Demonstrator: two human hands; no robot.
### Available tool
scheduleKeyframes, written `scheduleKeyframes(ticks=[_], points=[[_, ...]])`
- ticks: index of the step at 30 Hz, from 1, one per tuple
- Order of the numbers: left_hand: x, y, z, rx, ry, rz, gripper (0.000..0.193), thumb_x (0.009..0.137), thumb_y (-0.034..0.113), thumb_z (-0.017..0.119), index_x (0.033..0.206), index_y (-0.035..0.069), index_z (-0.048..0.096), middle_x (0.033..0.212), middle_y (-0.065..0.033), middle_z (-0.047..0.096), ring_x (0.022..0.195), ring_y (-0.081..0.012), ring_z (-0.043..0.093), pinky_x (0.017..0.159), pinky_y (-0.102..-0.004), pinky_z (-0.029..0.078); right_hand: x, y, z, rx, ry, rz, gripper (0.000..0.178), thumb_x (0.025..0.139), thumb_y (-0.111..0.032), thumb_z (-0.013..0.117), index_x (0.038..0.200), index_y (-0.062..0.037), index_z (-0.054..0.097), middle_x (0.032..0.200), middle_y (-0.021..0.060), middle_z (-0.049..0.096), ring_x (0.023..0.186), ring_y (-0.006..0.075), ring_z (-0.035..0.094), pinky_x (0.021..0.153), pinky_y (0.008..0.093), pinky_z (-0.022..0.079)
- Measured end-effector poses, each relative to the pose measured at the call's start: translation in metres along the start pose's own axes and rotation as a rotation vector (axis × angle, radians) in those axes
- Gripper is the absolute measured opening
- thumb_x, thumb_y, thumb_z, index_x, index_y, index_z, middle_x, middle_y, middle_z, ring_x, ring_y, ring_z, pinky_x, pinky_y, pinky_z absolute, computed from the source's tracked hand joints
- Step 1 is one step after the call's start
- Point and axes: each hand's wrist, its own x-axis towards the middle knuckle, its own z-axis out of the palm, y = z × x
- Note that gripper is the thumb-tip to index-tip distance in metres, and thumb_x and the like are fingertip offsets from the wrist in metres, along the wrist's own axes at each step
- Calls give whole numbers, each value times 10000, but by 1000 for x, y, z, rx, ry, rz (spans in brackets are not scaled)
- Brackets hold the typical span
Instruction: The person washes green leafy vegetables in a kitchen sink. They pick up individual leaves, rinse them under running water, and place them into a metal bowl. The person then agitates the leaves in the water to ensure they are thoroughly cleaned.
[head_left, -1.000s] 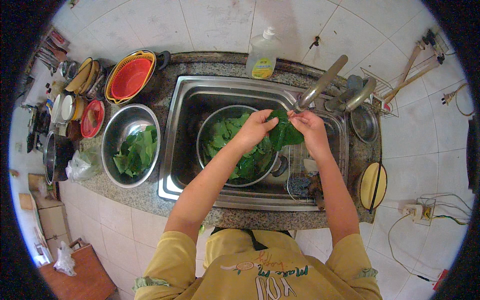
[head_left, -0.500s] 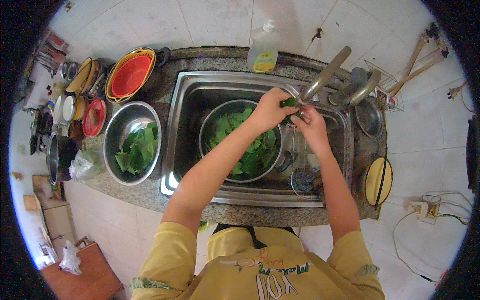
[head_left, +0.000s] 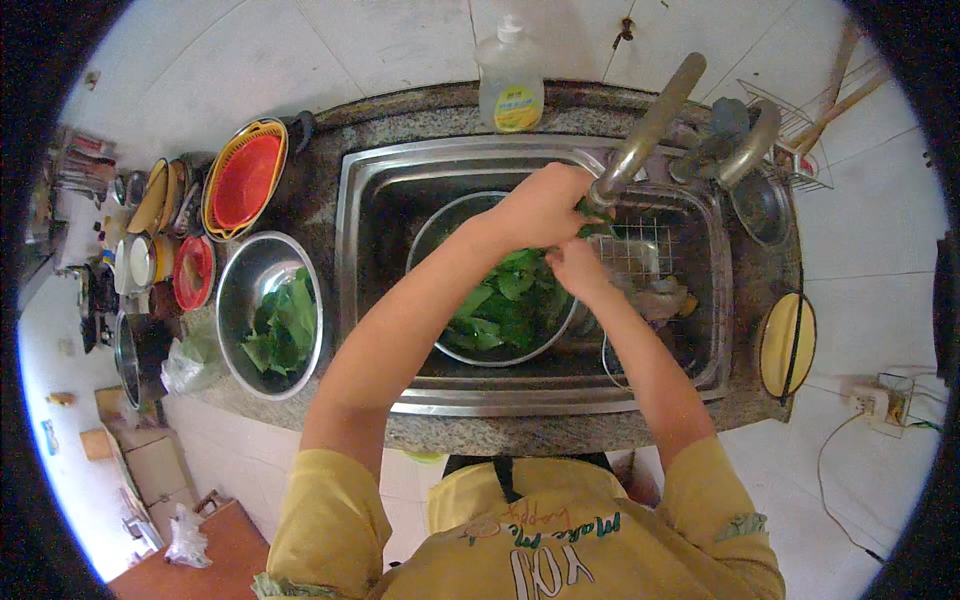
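Countertop (head_left: 500,432) of speckled stone frames a steel sink (head_left: 500,403) beside a tiled wall (head_left: 400,45), left hand (head_left: 550,205) holding a green leaf (head_left: 595,228), grip of right hand (head_left: 580,268) indeterminable.

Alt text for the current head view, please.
Left hand and right hand close together at a mostly hidden green leaf near the faucet, over a sink. A pan of leaves sits inside; a metal bowl leftward holds more.

Leaf (head_left: 598,229), green, mostly hidden, in the left hand (head_left: 552,206). Loose leaves (head_left: 512,300), broad, green, overlapping, heaped in a pan (head_left: 438,226): round, metal, upright, set left of centre in the sink (head_left: 500,402).
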Motion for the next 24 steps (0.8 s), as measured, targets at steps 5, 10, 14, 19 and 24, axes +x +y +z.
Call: scheduleKeyframes(ticks=[5,10,14,19,24], points=[[-3,-6,-9,31,2,-30,192,718,214,630,795,40,604,714,-112,608,687,-239,590,657,-331,453,37,-6,71,-116,-292,27,622,724,-363,606,1254,-168,347,1267,161,365,1156,370,345,915,471,344],[-5,-9,-1,-98,-66,-132,142,724,163,616,818,56,617,769,-87,618,757,-203,583,712,-312,445,28,-1,139,-130,-311,14,786,699,-433,616,1332,-204,210,1394,145,74,1231,447,112,892,587,305],[-1,4,11,-152,-62,-250,108,726,149,622,806,77,632,759,-77,618,736,-194,574,706,-299,441,-17,-25,157,-274,-456,133,791,702,-451,606,1327,-157,222,1351,225,156,1170,457,269,876,561,338],[2,17,8,-215,-8,-276,122,683,98,621,802,85,643,721,-116,609,656,-240,586,631,-302,447,-19,-21,120,62,-567,292,695,752,-405,567,1299,-104,262,1263,248,329,1059,392,451,876,451,387],[-10,15,11,-352,85,-268,150,692,141,677,800,49,629,783,-48,632,699,-134,581,678,-270,450,-13,-10,62,305,-203,61,499,738,-317,583,1153,-69,458,1064,168,543,1003,282,509,846,382,412]])
